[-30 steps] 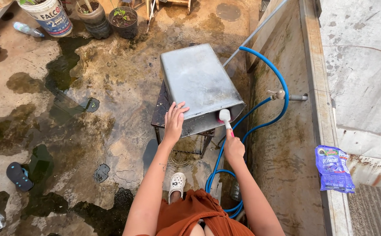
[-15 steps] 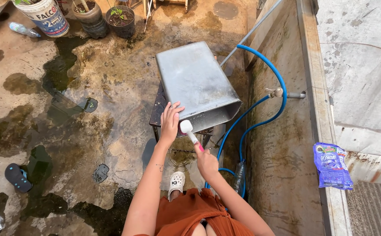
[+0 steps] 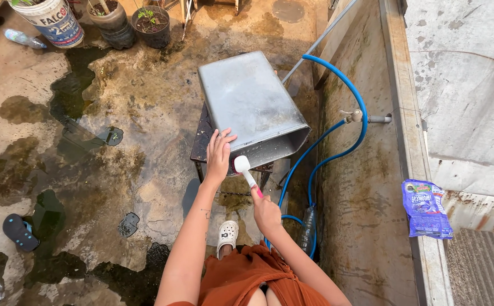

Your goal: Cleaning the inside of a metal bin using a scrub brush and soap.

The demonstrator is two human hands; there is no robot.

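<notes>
Outdoors, the left hand (image 3: 218,153) lies flat, fingers spread, on the metal box (image 3: 247,105) tipped over a dark stand (image 3: 204,139); the right hand (image 3: 266,211) grips a white-headed brush (image 3: 242,165) at the box's open edge.

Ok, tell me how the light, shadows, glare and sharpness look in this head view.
Head view: hard daylight from above; the metal box shows a soft sheen, not blown out. Wet patches on the concrete floor read dark, with faint reflections. The left hand and the right hand holding the brush are sharp, without motion blur. Wide-angle lens bends the wall ledge slightly at the edges.
</notes>
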